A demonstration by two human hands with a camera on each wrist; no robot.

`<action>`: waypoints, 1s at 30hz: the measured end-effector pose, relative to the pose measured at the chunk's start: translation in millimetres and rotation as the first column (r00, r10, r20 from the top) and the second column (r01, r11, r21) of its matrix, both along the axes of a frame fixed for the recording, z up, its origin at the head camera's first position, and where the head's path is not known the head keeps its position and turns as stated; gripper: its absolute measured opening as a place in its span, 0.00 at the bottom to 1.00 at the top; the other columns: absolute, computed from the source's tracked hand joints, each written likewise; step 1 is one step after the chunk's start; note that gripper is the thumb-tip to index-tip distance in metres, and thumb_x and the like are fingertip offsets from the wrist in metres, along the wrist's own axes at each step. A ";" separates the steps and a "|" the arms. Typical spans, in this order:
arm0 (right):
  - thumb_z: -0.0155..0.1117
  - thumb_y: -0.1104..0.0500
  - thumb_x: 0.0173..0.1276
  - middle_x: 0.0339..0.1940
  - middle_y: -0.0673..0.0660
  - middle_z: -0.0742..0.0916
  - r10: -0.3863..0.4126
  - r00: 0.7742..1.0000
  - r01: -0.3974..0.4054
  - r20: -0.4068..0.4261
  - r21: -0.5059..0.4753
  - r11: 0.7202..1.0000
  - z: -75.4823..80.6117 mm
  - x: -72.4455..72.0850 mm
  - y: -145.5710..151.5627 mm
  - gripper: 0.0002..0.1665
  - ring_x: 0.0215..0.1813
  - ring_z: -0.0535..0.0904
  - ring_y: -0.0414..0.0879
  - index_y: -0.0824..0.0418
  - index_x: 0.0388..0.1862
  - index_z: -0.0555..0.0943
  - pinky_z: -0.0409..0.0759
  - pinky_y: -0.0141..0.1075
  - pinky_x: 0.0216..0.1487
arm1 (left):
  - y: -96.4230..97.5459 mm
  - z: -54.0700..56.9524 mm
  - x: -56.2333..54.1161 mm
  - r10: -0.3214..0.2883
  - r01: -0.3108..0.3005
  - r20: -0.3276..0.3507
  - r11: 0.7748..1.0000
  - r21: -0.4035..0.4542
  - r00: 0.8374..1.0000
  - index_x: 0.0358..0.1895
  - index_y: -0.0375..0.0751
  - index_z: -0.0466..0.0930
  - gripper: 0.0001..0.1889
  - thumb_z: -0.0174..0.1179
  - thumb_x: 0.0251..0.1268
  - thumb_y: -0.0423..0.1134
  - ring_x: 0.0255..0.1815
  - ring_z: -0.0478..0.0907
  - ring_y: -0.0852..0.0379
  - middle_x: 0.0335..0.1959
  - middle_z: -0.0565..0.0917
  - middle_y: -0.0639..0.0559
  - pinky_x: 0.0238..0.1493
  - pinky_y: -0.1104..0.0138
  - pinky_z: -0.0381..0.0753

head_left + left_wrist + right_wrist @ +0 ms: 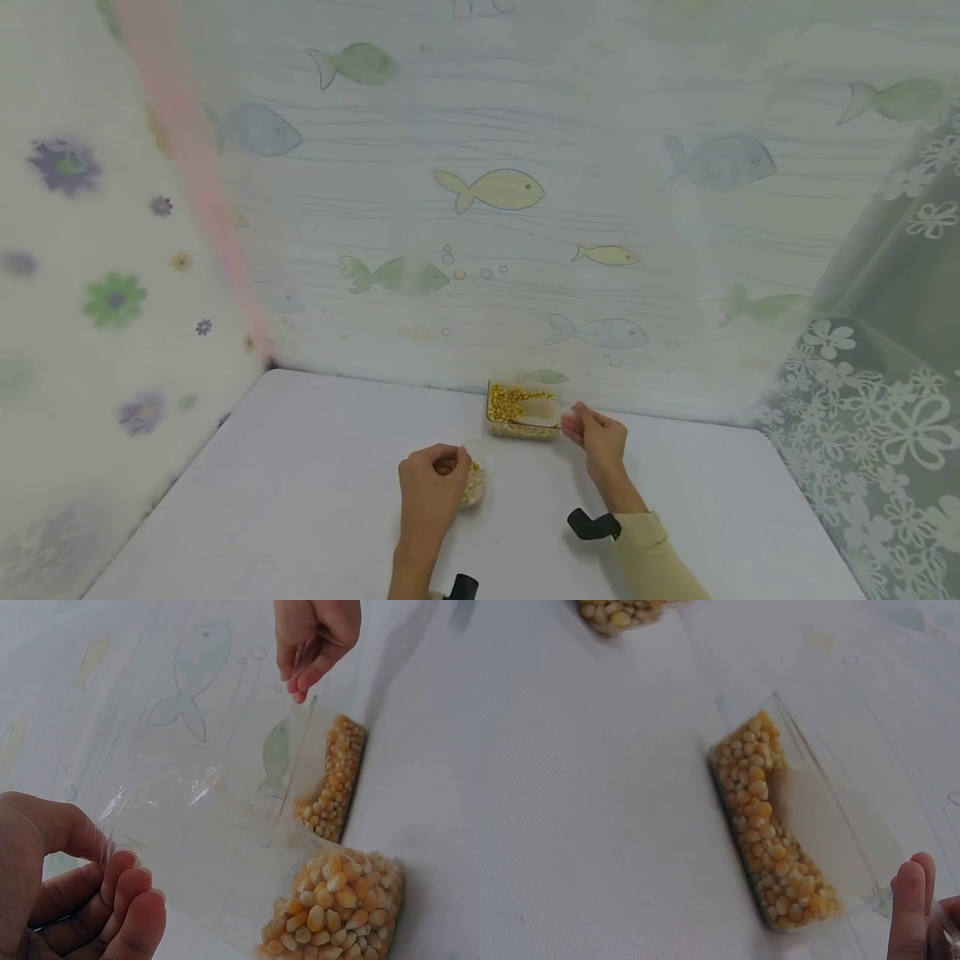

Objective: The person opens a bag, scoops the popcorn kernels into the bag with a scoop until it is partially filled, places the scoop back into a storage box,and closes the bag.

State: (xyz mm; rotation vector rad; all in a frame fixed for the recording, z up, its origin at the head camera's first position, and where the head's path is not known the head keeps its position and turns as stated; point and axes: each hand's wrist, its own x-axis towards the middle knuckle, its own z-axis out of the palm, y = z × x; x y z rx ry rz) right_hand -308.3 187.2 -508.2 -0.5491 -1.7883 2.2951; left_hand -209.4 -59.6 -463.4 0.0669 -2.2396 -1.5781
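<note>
My left hand [431,487] pinches the top edge of a clear plastic bag [474,490] between thumb and forefinger. In the left wrist view, corn kernels [330,911] fill the bottom of that bag, which stands on the table. Behind and to the right of it, a clear rectangular container [521,432] holds more yellow corn kernels [750,795]. A whitish translucent scoop [817,817] dips into these kernels, its bowl inside the container. My right hand [602,442] grips the scoop's handle at the container's right end.
The white tabletop [315,483] reaches back to a curtain [495,292] printed with fish, close behind the container. A flowered curtain [67,292] hangs on the left, and sheer floral fabric [870,417] on the right. Black straps or mounts [592,525] sit on the wrists.
</note>
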 end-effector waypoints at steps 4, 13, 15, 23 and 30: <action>0.59 0.60 0.77 0.23 0.50 0.89 -0.005 1.000 0.007 0.028 -0.069 0.998 -2.9 -0.3 2.0 0.27 0.29 0.88 0.37 0.82 0.63 0.72 0.86 0.30 0.38 | 0.2 0.6 0.7 -0.003 0.003 0.008 1.000 -0.001 1.000 0.27 0.35 0.88 0.06 0.65 0.62 0.29 0.18 0.77 0.63 0.17 0.83 0.54 0.23 0.71 0.79; 0.58 0.60 0.78 0.22 0.50 0.89 -0.005 0.999 0.015 0.049 -0.206 0.978 -3.0 5.2 3.0 0.15 0.29 0.88 0.36 0.72 0.52 0.77 0.85 0.28 0.39 | 0.7 1.8 0.2 -0.003 0.003 -0.004 1.000 -0.027 1.000 0.28 0.35 0.88 0.06 0.65 0.62 0.29 0.18 0.77 0.63 0.18 0.83 0.54 0.24 0.71 0.79; 0.58 0.60 0.78 0.22 0.50 0.89 -0.007 0.999 0.018 0.046 -0.238 0.971 -2.1 5.9 3.0 0.11 0.29 0.88 0.36 0.68 0.47 0.79 0.85 0.28 0.39 | 0.7 2.1 0.0 -0.001 0.001 -0.008 1.000 -0.028 1.000 0.27 0.36 0.88 0.06 0.66 0.61 0.29 0.18 0.77 0.64 0.18 0.83 0.54 0.24 0.71 0.79; 0.55 0.62 0.79 0.23 0.51 0.90 0.000 1.000 0.006 0.016 -0.362 0.932 4.3 12.5 3.3 0.07 0.30 0.88 0.37 0.66 0.44 0.76 0.85 0.28 0.39 | 0.7 2.0 0.3 -0.001 0.001 -0.006 1.000 -0.026 1.000 0.28 0.35 0.88 0.05 0.66 0.61 0.29 0.19 0.77 0.63 0.18 0.83 0.54 0.24 0.71 0.79; 0.55 0.59 0.80 0.25 0.50 0.90 0.018 0.999 -0.003 0.035 -0.393 0.919 8.1 18.6 5.3 0.10 0.33 0.88 0.37 0.65 0.51 0.76 0.84 0.27 0.43 | 0.7 -0.3 -0.8 0.000 -0.001 -0.018 1.000 -0.030 1.000 0.27 0.35 0.88 0.06 0.66 0.61 0.28 0.18 0.77 0.64 0.18 0.84 0.54 0.24 0.71 0.79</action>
